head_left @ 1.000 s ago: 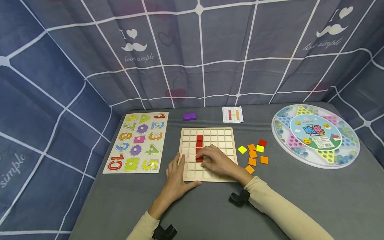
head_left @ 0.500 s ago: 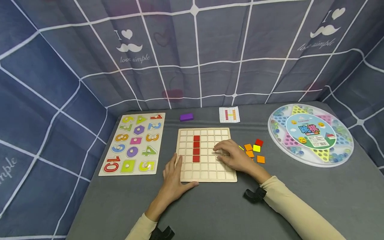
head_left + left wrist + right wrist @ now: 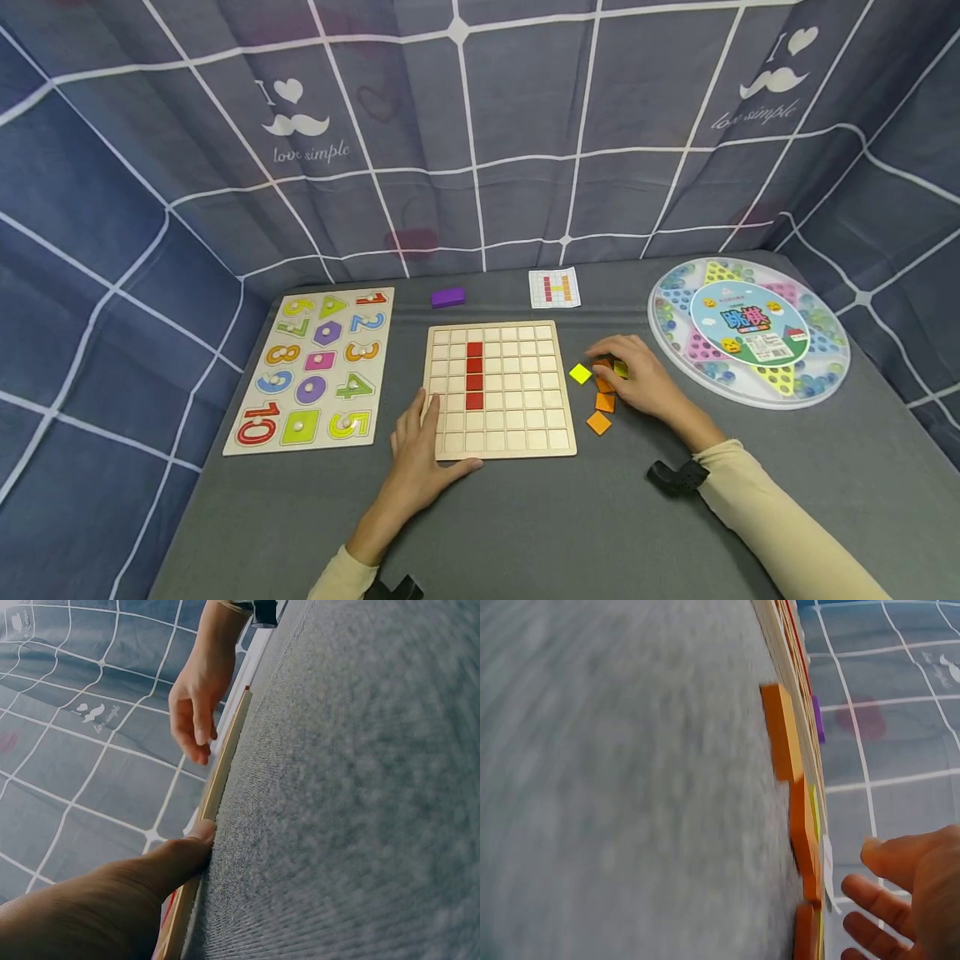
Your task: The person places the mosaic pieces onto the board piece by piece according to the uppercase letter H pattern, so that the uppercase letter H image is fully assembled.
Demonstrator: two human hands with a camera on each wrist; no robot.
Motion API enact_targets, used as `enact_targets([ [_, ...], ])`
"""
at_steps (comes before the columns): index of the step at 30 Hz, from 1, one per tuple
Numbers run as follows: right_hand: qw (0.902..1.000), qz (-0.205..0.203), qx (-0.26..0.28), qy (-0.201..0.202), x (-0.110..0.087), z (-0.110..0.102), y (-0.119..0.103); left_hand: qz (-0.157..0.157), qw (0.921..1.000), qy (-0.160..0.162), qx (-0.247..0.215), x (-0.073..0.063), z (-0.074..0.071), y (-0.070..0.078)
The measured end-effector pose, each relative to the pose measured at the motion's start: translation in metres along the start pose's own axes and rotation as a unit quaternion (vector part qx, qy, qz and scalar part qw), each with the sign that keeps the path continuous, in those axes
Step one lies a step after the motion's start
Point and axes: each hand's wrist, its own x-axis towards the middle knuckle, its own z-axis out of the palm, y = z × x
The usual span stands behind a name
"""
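A wooden grid board (image 3: 517, 400) lies in the middle of the table, with a column of several red square tiles (image 3: 475, 381) set in its cells. My left hand (image 3: 412, 462) rests at its lower left corner, fingers straight along the left edge and thumb (image 3: 201, 831) touching the front edge. To the right of the board lie several loose orange tiles (image 3: 599, 423) and a yellow tile (image 3: 580, 374). Over part of this group hangs my right hand (image 3: 641, 379), fingers loosely bent and apart from the tiles in the right wrist view, hiding some of them.
A small pattern card (image 3: 555, 287) and a purple block (image 3: 447, 297) lie behind the board. On the left is a number and shape puzzle board (image 3: 309, 367). A round Chinese checkers board (image 3: 750, 333) lies at the right. Grid-patterned curtains (image 3: 525, 125) enclose the table.
My right hand has lifted off the red tile at the column's near end and moved right to the loose tiles. My left hand stays on the board while the head view shifts.
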Motion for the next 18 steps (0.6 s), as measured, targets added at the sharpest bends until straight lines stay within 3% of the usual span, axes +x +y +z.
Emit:
enact_targets([
  [9, 0.9982, 0.046, -0.035, 0.018, -0.0085, -0.0044, 0.0067, 0.003, 1.0, 0.0, 0.0, 0.0, -0.0003, -0.0003],
  [18, 0.9982, 0.051, 0.01, -0.029, 0.0011, -0.0006, 0.0057, 0.0, 1.0, -0.002, -0.001, -0.0005, -0.0012, -0.0003],
])
